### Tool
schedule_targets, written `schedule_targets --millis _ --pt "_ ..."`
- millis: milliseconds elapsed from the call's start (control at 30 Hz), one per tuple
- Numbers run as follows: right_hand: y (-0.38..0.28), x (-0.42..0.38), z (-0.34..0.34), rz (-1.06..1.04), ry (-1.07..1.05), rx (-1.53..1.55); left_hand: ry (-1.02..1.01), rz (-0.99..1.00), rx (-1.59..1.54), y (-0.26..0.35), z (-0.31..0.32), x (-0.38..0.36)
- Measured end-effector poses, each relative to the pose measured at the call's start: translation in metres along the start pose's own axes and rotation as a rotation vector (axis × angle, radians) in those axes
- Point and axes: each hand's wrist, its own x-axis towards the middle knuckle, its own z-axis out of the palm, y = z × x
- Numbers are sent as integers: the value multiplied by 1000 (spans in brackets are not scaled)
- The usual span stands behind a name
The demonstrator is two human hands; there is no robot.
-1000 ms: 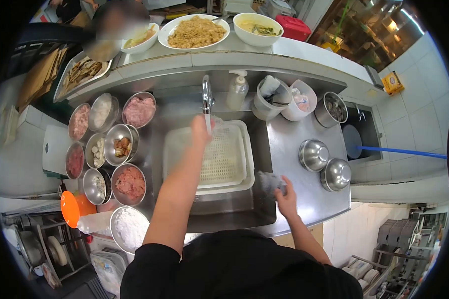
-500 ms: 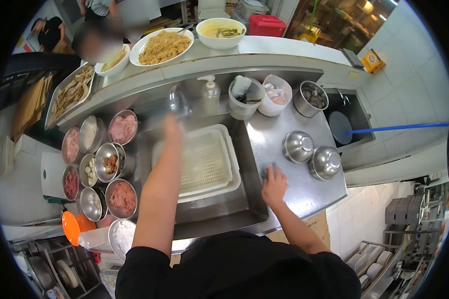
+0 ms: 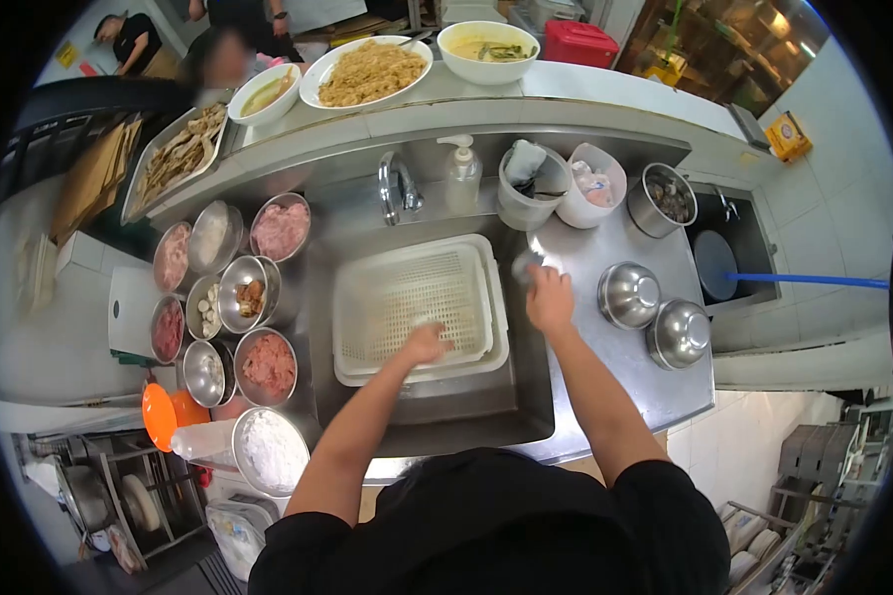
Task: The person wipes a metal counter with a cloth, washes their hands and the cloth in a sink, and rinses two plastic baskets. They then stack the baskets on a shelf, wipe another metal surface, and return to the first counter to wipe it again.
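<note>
Head view: near the centre of the frame, the left hand is over the lower edge of a white basket in the sink, its fingers too blurred to read. Right of centre, the right hand bends its fingers at a blurred grey thing by the counter; any grip is unclear.

1. Tabletop: bare metal, smooth, throwing back streaks of light.
2. Sink: metal too, duller and more satin.
3. White basket before me: plastic, low sheen, base perforated all over.
4. Tap: metal, bright as chrome.
5. Upturned bowls: polished metal, nearly mirrors.
6. Pump bottle: translucent plastic, smooth.
7. My sleeves: black cloth, matt.
8. At my right fingers, a grey thing: too blurred to name its material.
</note>
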Motion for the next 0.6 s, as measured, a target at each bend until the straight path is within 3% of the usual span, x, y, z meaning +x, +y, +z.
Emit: schedule_targets --millis 33,100,167,233,300,333,433,467,500,533,567,600 --pt "-5 -13 -2 -85 -72 -12 -89 64 78 4 14 -8" --pt "-4 -43 -7 13 3 217 -22 -1 20 11 30 -22" --pt "17 -74 -26 87 229 211 90 -108 -31 3 30 -32" --pt "53 -100 -49 172 184 202 67 -145 55 -2 17 -49" --pt "45 -118 -91 19 211 -413 41 -176 136 -5 14 -60" --pt "37 -113 -88 -1 207 -406 -34 -145 168 -3 19 -61" --pt "0 -100 -71 -113 74 149 -118 -111 169 12 42 -59" --pt "-24 -92 -60 -34 -113 274 -132 -93 141 18 49 -54" --pt "-40 -85 -41 -13 -218 245 -118 -96 138 19 58 -50" --pt "-41 -81 -6 -138 -159 224 -40 -46 -26 16 69 -47" --pt "-58 -68 0 -26 -415 43 38 6 -191 11 76 -45" --pt "-62 -62 8 -39 -413 44 51 3 -194 3 76 -45"
